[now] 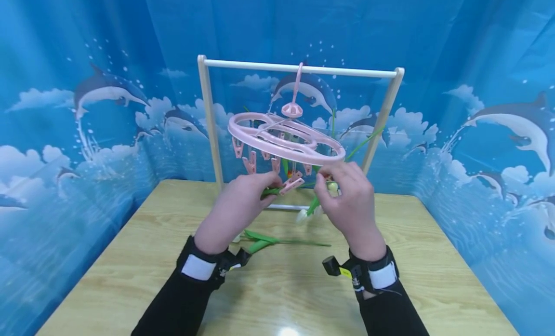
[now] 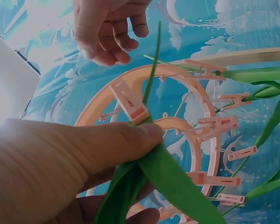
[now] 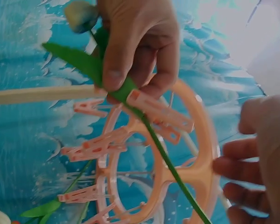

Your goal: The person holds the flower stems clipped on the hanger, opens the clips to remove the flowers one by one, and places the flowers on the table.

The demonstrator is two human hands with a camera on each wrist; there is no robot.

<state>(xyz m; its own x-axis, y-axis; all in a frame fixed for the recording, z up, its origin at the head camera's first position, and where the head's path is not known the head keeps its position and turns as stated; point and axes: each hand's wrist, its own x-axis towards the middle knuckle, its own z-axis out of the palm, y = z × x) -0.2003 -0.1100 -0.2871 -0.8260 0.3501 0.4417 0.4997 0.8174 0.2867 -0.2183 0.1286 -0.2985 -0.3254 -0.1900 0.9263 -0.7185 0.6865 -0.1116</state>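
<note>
In the head view, I saw the left grip pinching a flower below the pink ring; the right grip was loose. The left wrist view showed wide green leaves and a thin stem by a pink clip. The right wrist view showed its pale bud.

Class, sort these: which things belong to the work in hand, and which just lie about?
Apparently in the job:
- held flower, in the left hand
- clip at its stem
- pink hanger
- clipped flowers
- rack

Lying about or background:
- loose flower on the table, perhaps for later
- dolphin curtain
</note>
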